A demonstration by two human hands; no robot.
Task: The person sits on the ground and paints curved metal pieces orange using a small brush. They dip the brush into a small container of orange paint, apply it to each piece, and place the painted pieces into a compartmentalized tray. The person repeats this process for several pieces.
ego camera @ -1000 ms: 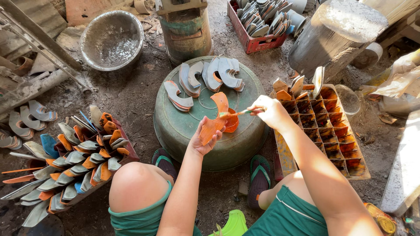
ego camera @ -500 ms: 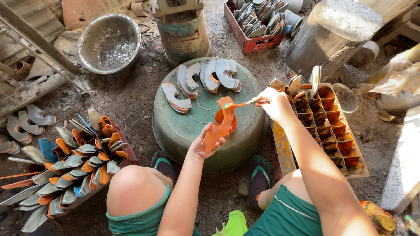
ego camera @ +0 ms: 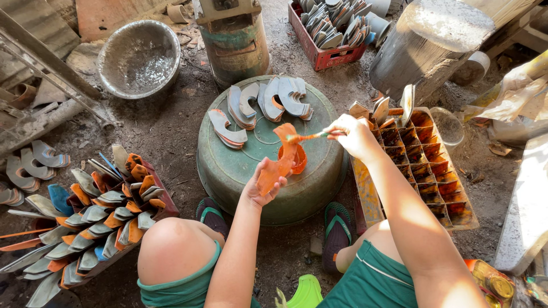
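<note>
Starting at nine o'clock, a crate (ego camera: 162, 208) packed with grey and orange curved pieces leans on the dirt floor, with a metal bowl (ego camera: 138, 57) up at eleven o'clock. At the centre sits an upturned green tub (ego camera: 240, 165), grey curved pieces (ego camera: 260, 105) stacked on its far side at twelve o'clock. Over the tub, the left hand (ego camera: 260, 191) is closed around the lower end of an orange-coated curved piece (ego camera: 279, 159), fingers curled against it. Toward two o'clock, the right hand (ego camera: 354, 136) pinches a thin brush (ego camera: 311, 136), whose tip touches the piece's upper end. At three o'clock lies an orange-stained divided tray (ego camera: 434, 171).
</note>
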